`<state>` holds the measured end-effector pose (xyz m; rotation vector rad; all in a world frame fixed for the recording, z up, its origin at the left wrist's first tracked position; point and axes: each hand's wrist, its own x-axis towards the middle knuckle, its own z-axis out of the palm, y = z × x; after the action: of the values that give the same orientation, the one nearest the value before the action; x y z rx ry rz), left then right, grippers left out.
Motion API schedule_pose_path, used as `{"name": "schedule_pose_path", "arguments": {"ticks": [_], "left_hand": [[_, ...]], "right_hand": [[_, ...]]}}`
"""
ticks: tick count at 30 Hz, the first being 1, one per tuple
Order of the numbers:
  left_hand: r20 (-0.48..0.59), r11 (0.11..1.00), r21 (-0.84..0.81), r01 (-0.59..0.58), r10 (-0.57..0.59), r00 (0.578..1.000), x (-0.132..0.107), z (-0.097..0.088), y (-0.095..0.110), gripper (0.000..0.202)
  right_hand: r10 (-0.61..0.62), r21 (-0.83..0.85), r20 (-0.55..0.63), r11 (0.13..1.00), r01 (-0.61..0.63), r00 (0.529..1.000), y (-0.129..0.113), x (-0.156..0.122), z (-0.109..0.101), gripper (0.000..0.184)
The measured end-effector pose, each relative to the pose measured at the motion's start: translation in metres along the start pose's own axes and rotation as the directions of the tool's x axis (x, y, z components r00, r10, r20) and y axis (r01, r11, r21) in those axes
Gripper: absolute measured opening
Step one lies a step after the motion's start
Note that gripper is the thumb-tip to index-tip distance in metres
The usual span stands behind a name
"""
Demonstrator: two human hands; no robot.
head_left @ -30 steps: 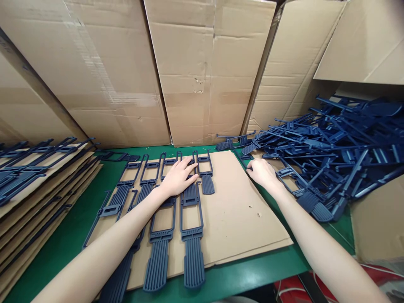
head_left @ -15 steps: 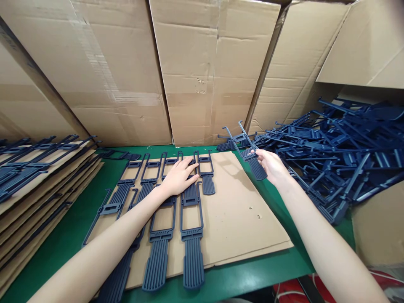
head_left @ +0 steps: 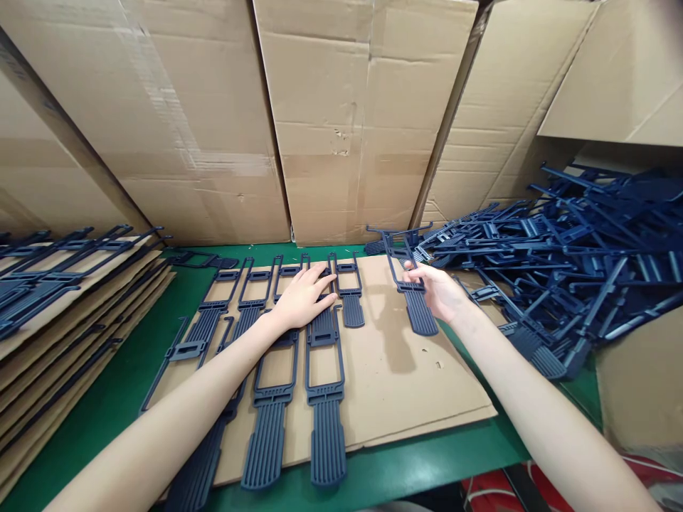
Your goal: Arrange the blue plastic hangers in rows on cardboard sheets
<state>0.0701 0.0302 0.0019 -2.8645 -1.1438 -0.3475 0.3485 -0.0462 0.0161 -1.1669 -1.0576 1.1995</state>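
Note:
My left hand lies with fingers spread over several dark blue plastic frame parts, partly hiding them. These parts, each with a ribbed paddle end and a hooked open frame, sit in two rows on a cardboard sheet. One front-row part points its paddle towards me. A shorter-looking part lies just right of my left hand. My right hand pinches another plastic frame part by its side, holding it above the sheet's right side, where its shadow falls.
A tangled heap of the same blue parts lies at the right. Stacked cardboard sheets with parts between them stand at the left. Large cardboard boxes wall off the back of the green table.
My right hand has moved left and slightly down with the plastic frame part, from the sheet's edge to over it. My left hand has stayed in place.

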Motion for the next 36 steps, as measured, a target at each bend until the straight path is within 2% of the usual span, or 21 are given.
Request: {"name": "schedule_pose_path", "arguments": {"ticks": [3, 9, 15, 18, 22, 27, 32, 36], "left_hand": [[-0.015, 1.0, -0.008, 0.003, -0.003, 1.0, 0.0, 0.001, 0.0, 0.048], [-0.023, 1.0, -0.006, -0.012, 0.012, 1.0, 0.0, 0.002, -0.001, 0.047], [-0.01, 1.0, 0.018, -0.015, 0.015, 1.0, 0.001, 0.004, -0.002, 0.049], [-0.015, 1.0, 0.007, -0.014, 0.014, 1.0, 0.001, 0.005, -0.003, 0.048], [-0.029, 1.0, 0.005, -0.022, 0.022, 0.999, 0.001, 0.007, -0.005, 0.048], [-0.025, 1.0, 0.021, -0.023, 0.023, 0.999, 0.001, 0.007, -0.003, 0.049], [-0.018, 0.999, 0.025, -0.02, 0.02, 1.0, 0.001, 0.005, -0.002, 0.049], [-0.013, 1.0, 0.006, -0.012, 0.012, 1.0, 0.001, 0.005, -0.002, 0.048]], "right_hand": [[0.073, 0.087, 0.065, 0.993, -0.079, 0.995, 0.0, -0.004, 0.009, 0.03], [0.004, -0.14, 0.152, 0.99, 0.017, 0.988, 0.01, -0.012, 0.025, 0.042], [0.066, -0.196, 0.204, 0.98, -0.026, 0.977, 0.007, -0.021, 0.037, 0.045], [0.086, -0.196, 0.205, 0.979, -0.045, 0.975, 0.009, -0.021, 0.037, 0.04], [0.038, -0.29, 0.193, 0.957, 0.02, 0.981, 0.012, -0.018, 0.035, 0.034], [0.1, -0.317, 0.169, 0.947, -0.042, 0.981, 0.018, -0.016, 0.035, 0.028], [0.103, -0.254, 0.194, 0.966, -0.051, 0.976, 0.024, -0.018, 0.038, 0.04], [0.056, -0.398, 0.176, 0.917, 0.019, 0.983, 0.02, -0.022, 0.04, 0.034]]}}
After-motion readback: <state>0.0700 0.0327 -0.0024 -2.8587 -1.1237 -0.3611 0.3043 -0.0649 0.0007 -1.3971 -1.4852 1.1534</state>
